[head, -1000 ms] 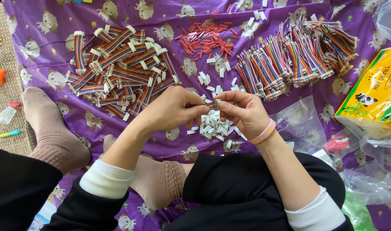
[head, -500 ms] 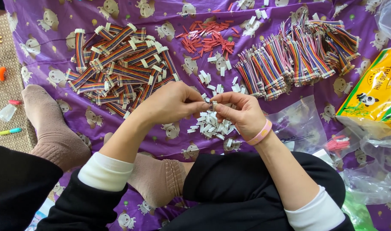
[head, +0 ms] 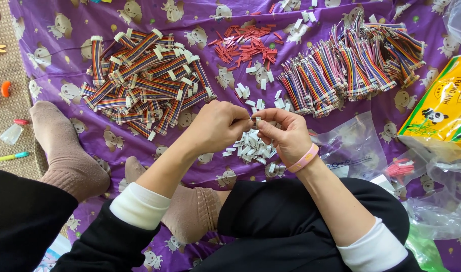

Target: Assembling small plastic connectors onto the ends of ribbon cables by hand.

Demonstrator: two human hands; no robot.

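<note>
small white connector (head: 256, 121), pinched between fingertips

1. Our left hand (head: 218, 126) and right hand (head: 286, 133) meet above the heap of small connector housings (head: 253, 148) on the cloth (head: 59, 45).
2. Finished ribbon cables (head: 145, 80) lie far left.
3. Loose wire bundles (head: 351, 68) lie far right.
4. Short pins (head: 245, 45) sit between them, farther away.
5. Plastic bags (head: 351, 146) lie right of our hands.
</note>
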